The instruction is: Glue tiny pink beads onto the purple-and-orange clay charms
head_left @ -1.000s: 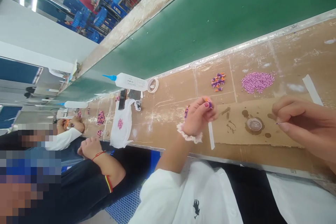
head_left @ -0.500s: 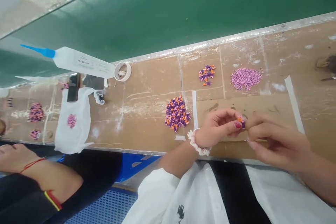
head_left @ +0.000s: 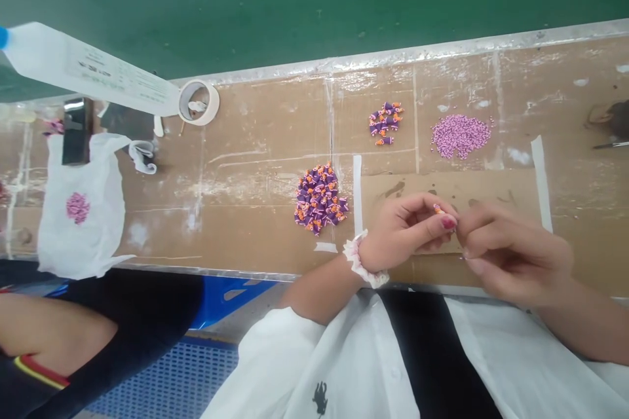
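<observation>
My left hand (head_left: pixel 407 232), with a white scrunchie on the wrist, pinches a small orange and purple piece (head_left: pixel 437 209) between thumb and forefinger. My right hand (head_left: pixel 511 252) is closed in a pinch, its fingertips meeting the left fingertips at that piece; what it grips is hidden. Both hands hover over a taped-down cardboard sheet (head_left: pixel 496 184). A pile of purple and orange pieces (head_left: pixel 319 200) lies just left of my left hand. Farther back are a smaller pile of the same pieces (head_left: pixel 384 122) and a heap of pink beads (head_left: pixel 460 135).
A green conveyor belt (head_left: pixel 314 0) runs along the far edge of the bench. At the left are a tape roll (head_left: pixel 198 103), a white squeeze bottle (head_left: pixel 93 72) and a white bag with pink beads (head_left: pixel 81 209). A co-worker's arm (head_left: pixel 49 334) shows at lower left.
My right hand has come in from the right and now meets my left fingertips at the small piece. The view has swung down onto the bench, and the big purple pile now shows.
</observation>
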`<state>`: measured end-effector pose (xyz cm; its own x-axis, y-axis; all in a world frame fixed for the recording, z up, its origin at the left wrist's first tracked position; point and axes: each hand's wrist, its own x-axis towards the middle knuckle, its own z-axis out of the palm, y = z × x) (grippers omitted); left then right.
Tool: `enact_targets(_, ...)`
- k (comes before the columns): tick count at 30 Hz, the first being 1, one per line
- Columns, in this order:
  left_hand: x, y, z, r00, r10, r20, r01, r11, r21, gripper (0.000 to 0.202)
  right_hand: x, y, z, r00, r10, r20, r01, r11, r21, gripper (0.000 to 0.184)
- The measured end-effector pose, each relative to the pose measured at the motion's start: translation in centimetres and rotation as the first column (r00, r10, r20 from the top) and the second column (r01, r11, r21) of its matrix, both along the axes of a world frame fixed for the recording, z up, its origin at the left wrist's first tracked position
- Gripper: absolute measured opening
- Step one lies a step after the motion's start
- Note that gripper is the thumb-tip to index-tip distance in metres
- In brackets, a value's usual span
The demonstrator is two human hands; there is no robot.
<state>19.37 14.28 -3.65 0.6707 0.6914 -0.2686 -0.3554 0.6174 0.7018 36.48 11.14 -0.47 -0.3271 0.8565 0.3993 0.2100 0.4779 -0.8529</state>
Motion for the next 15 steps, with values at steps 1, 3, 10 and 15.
enact_targets(1, 0.0, 0.0, 0.0, 1.0, 0.013, 0.004, -0.013, 0.999, 0.031, 0.024, 0.2, -0.1, -0.2, 0.999, -0.024, -0.021, 0.024, 1.0, -0.011, 0.019)
enact_targets(3, 0.0, 0.1, -0.1, 0.999, 0.039, -0.001, -0.038, 0.992, 0.12, 0.021, 0.7, -0.1, -0.5, 0.994, -0.099, -0.037, 0.099, 0.995, -0.022, 0.018)
enact_targets(10, -0.2, 0.0, -0.1, 0.982, -0.043, -0.183, 0.1, 0.944, 0.315, 0.023, 1.2, 0.2, -0.2, 0.968, -0.218, 0.123, 0.21, 0.975, 0.076, 0.018)
enact_targets(15, -0.1, -0.1, 0.2, 0.971, -0.035, -0.235, 0.128, 0.912, 0.391, 0.021, 0.9, 0.3, 0.1, 0.968, -0.182, 0.171, 0.166, 0.981, 0.105, 0.02)
